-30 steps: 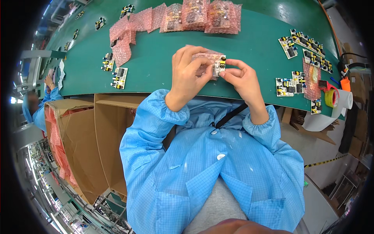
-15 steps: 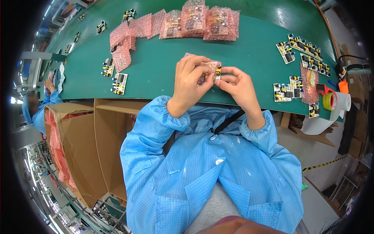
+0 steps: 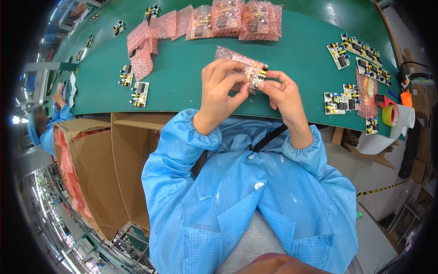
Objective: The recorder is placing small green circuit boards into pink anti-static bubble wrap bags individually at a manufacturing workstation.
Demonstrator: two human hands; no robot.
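Note:
Over the near middle of the green table, my left hand [image 3: 224,84] grips a pink bubble-wrap bag [image 3: 230,54], thumb and fingers pinched on its near side. A circuit board [image 3: 263,75] sits mostly inside the bag, its right end with yellow and black parts sticking out of the mouth. My right hand [image 3: 284,93] pinches that protruding end between thumb and fingers. Part of the board is hidden by the bag and my fingers. Beyond my hands lie several bagged boards [image 3: 226,18] and flat pink bags [image 3: 163,27].
Bare circuit boards lie at left [image 3: 139,94] and right [image 3: 335,103]. A tape dispenser [image 3: 389,114] stands at the right edge near a white roll [image 3: 406,118]. Open cardboard boxes [image 3: 98,169] are below the table's left front edge. Another person [image 3: 45,123] sits far left.
The bag has turned and moved slightly away from me, so more of it shows beyond my left hand. My right hand has shifted a little right, still on the board's end.

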